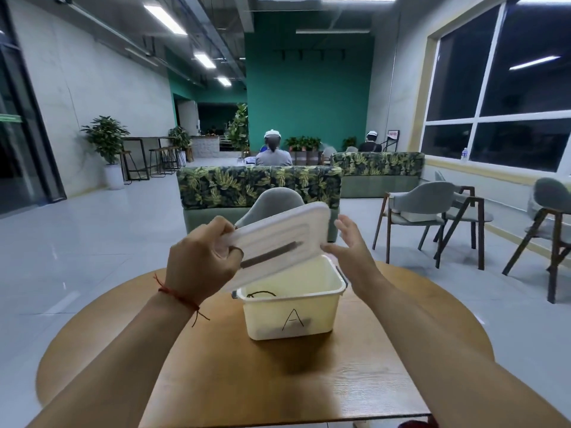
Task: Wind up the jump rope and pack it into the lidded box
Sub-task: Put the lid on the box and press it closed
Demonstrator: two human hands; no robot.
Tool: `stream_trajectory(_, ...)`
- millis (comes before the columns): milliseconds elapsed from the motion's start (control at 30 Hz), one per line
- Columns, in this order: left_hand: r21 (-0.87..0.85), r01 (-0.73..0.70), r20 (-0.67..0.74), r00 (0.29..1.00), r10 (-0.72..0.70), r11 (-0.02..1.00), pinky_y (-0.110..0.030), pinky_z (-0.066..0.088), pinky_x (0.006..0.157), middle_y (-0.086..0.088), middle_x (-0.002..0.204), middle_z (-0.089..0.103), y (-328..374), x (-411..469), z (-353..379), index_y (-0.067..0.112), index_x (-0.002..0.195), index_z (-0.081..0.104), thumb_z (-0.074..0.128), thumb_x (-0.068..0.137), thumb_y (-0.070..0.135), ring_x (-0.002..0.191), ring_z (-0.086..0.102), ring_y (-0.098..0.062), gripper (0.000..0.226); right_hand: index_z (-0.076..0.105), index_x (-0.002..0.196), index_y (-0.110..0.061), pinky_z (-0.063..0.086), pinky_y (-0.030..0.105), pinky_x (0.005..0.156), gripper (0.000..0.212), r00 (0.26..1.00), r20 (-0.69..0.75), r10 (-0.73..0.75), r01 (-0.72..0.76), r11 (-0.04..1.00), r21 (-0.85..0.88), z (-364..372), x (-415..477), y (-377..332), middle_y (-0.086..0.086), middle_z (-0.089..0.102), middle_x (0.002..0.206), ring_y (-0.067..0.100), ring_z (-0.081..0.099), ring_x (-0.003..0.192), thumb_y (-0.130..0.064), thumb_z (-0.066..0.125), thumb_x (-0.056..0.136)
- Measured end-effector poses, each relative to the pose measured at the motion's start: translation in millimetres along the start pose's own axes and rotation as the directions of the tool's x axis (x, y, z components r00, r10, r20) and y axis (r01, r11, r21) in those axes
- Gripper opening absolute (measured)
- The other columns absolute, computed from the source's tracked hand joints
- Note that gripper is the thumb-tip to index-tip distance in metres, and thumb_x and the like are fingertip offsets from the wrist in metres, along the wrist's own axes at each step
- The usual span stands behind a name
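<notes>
While my left hand [200, 261] pinches the tilted lid [279, 242] by its near edge above the box [290, 310] on the counter [216, 381], rope [262, 293] coiled inside below my fingers [234, 251], my right hand [352, 245] hovers spread beside the far edge, probably to steady it for closing.

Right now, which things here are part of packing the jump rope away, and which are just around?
Part of the job:
- lid, held tilted by the left hand
- box marked A, open on the table
- rope, a dark loop showing inside the box
- right hand, open by the lid's edge

Just around:
- chairs
- sofa
- potted plant
</notes>
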State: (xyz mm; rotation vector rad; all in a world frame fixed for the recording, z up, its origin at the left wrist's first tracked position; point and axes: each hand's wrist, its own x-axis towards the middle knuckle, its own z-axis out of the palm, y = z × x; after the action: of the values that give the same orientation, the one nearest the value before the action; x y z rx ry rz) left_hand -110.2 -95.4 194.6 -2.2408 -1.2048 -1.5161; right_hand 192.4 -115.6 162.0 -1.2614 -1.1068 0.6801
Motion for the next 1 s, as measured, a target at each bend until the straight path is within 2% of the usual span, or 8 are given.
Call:
stream_trajectory(100, -0.096, -0.03, -0.009, 1.0, 0.029, 0.995, -0.032, 0.053, 0.07, -0.002, 0.095, 0.078, 9.9, 14.1, 4.1, 0.017, 0.104, 0.072, 0.083, 0.08, 0.01, 0.084, 0.072, -0.029, 0.027, 0.055, 0.142, -0.015, 0.056, 0.027, 0.084, 0.043, 1.0, 0.016, -0.013, 0.011, 0.992, 0.125, -18.3, 9.9, -11.1, 0.017, 0.068, 0.128, 0.029, 0.066, 0.117, -0.003, 0.067, 0.102)
stream_trajectory(233, -0.259, 0.188, 0.014, 0.982, -0.191, 0.947, -0.036, 0.053, 0.088, -0.001, 0.126, 0.066, -4.0, 34.2, 27.7, 0.016, 0.136, 0.06, 0.076, 0.096, 0.02, 0.108, 0.062, -0.021, 0.043, 0.065, 0.117, -0.024, 0.056, 0.05, 0.09, 0.015, 0.996, -0.085, -0.008, 0.026, 0.977, 0.211, -30.8, 25.3, -7.0, 0.03, 0.068, 0.135, 0.032, 0.066, 0.106, -0.014, 0.069, 0.106)
stream_trajectory(333, -0.365, 0.619, 0.319, 0.785, -0.531, 0.696, -0.055, 0.061, 0.097, -0.007, 0.135, 0.064, -20.2, 37.7, 52.8, 0.019, 0.14, 0.051, 0.059, 0.107, 0.035, 0.113, 0.065, -0.031, 0.037, 0.064, 0.114, -0.028, 0.059, 0.053, 0.091, 0.012, 0.981, -0.15, 0.125, -0.084, 0.964, 0.252, -32.5, 40.0, 3.9, 0.023, 0.07, 0.137, 0.041, 0.07, 0.111, -0.019, 0.068, 0.108)
stream_trajectory(400, -0.379, 0.759, 0.495, 0.65, -0.577, 0.53, -0.063, 0.065, 0.089, -0.01, 0.124, 0.068, -26.9, 31.2, 71.4, 0.02, 0.134, 0.054, 0.052, 0.111, 0.032, 0.11, 0.069, -0.037, 0.026, 0.064, 0.114, -0.03, 0.062, 0.054, 0.09, 0.013, 0.957, -0.171, 0.236, -0.196, 0.955, 0.22, -30.0, 50.2, 13.4, 0.016, 0.073, 0.132, 0.043, 0.072, 0.116, -0.018, 0.065, 0.109)
stream_trajectory(600, -0.063, 0.725, 0.552, 0.597, -0.581, 0.685, -0.032, 0.049, 0.059, -0.007, 0.096, 0.074, -47.3, 16.1, 121.8, 0.008, 0.111, 0.069, 0.043, 0.107, 0.022, 0.075, 0.067, -0.026, 0.03, 0.073, 0.103, -0.009, 0.051, 0.03, 0.06, 0.024, 0.906, -0.119, 0.406, -0.411, 0.911, -0.021, -13.1, 62.4, 51.5, 0.023, 0.078, 0.111, 0.027, 0.068, 0.078, 0.002, 0.052, 0.099)
stream_trajectory(767, 0.07, 0.696, 0.593, 0.547, -0.591, 0.715, -0.042, 0.059, 0.071, -0.013, 0.092, 0.072, -101.4, -4.7, 172.2, 0.017, 0.091, 0.064, 0.041, 0.099, 0.039, 0.088, 0.068, -0.04, 0.033, 0.071, 0.114, -0.009, 0.053, 0.037, 0.072, 0.03, 0.908, -0.098, 0.406, -0.412, 0.831, -0.375, -7.0, 65.2, 73.6, 0.019, 0.073, 0.112, 0.03, 0.07, 0.093, -0.026, 0.067, 0.089)
stream_trajectory(900, 0.082, 0.684, 0.619, 0.535, -0.575, 0.725, -0.036, 0.047, 0.07, -0.003, 0.084, 0.072, -94.3, -11.4, 169.2, 0.018, 0.08, 0.067, 0.04, 0.105, 0.022, 0.083, 0.063, -0.029, 0.037, 0.066, 0.134, -0.013, 0.062, 0.044, 0.089, 0.067, 0.912, -0.141, 0.384, -0.368, 0.622, -0.691, -2.4, 70.4, 87.0, 0.012, 0.065, 0.129, 0.036, 0.066, 0.113, -0.056, 0.054, 0.084)
stream_trajectory(1000, 0.051, 0.694, 0.632, 0.534, -0.561, 0.718, -0.032, 0.046, 0.068, 0.001, 0.084, 0.074, -103.6, -16.8, 173.2, 0.021, 0.083, 0.069, 0.041, 0.102, 0.014, 0.08, 0.063, -0.023, 0.035, 0.057, 0.148, -0.013, 0.056, 0.044, 0.098, 0.072, 0.928, -0.147, 0.342, -0.32, 0.535, -0.782, 1.1, 69.7, 95.3, 0.013, 0.057, 0.142, 0.037, 0.056, 0.129, -0.062, 0.051, 0.095)
